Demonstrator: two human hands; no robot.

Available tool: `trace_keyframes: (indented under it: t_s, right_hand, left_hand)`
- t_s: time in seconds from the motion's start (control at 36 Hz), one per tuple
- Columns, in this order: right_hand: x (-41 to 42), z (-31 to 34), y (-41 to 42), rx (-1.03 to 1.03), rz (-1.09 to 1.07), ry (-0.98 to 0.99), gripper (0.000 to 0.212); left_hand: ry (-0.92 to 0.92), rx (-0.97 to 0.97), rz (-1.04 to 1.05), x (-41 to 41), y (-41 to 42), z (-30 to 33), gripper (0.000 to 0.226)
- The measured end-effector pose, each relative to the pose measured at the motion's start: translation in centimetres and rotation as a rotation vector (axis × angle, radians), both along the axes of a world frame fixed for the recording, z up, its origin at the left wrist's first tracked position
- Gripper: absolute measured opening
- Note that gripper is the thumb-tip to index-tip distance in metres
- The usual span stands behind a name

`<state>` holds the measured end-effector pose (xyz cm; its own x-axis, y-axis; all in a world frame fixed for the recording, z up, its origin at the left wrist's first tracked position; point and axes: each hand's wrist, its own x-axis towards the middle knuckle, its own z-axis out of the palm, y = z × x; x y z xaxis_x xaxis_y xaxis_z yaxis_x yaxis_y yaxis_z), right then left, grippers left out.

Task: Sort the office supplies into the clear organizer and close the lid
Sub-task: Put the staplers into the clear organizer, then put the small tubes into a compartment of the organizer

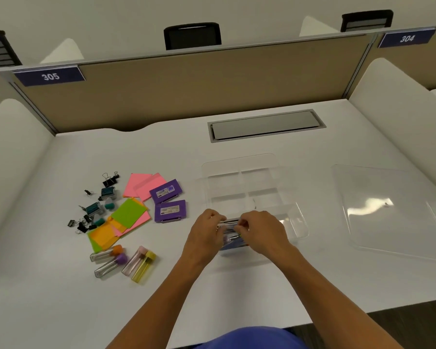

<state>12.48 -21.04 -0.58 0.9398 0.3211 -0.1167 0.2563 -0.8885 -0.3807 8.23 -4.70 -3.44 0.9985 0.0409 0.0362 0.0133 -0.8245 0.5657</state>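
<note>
The clear organizer (249, 172) stands open in the middle of the white desk, its back compartments bare. My left hand (207, 235) and my right hand (264, 233) meet over its front long compartment, both pinching a slim silvery item (229, 222), likely a pen or pencil case. Dark blue things lie in that compartment under my hands, mostly hidden. The clear lid (388, 210) lies flat to the right of the organizer. To the left lie two purple boxes (169, 200), coloured sticky notes (129, 215), black binder clips (110, 180), teal stamps (107, 192) and several lead tubes (126, 260).
A grey cable hatch (264, 124) is set in the desk behind the organizer. White side panels and a tan divider (199, 89) wall in the desk on three sides. The desk's front edge runs just before my torso.
</note>
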Motion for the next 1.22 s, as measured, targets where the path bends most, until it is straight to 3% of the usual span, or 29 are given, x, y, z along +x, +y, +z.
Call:
trace_keyframes:
  t_s: [0.28, 0.69, 0.83, 1.03, 1.22]
  right_hand:
    - [-1.4, -0.2, 4.3, 0.217, 0.191, 0.087, 0.027]
    - [-3.0, -0.1, 10.1, 0.19, 0.514, 0.195, 0.024]
    - [-4.6, -1.4, 12.2, 0.078, 0.671, 0.215, 0.037]
    - [-7.3, -3.4, 15.5, -0.036, 0.829, 0.1, 0.068]
    - [-8.7, -4.8, 17.0, -0.081, 0.885, 0.065, 0.079]
  left_hand:
    - [-0.069, -0.031, 0.212, -3.3, 3.3, -0.3, 0.03]
    - [-0.043, -0.118, 0.542, -8.6, 9.5, -0.8, 0.026]
    - [0.018, -0.147, 0.574, -9.7, 10.5, -1.5, 0.032]
    - [0.116, -0.207, 0.648, -10.5, 11.3, -2.4, 0.05]
    - [0.133, -0.218, 0.621, -11.0, 11.9, -2.9, 0.04]
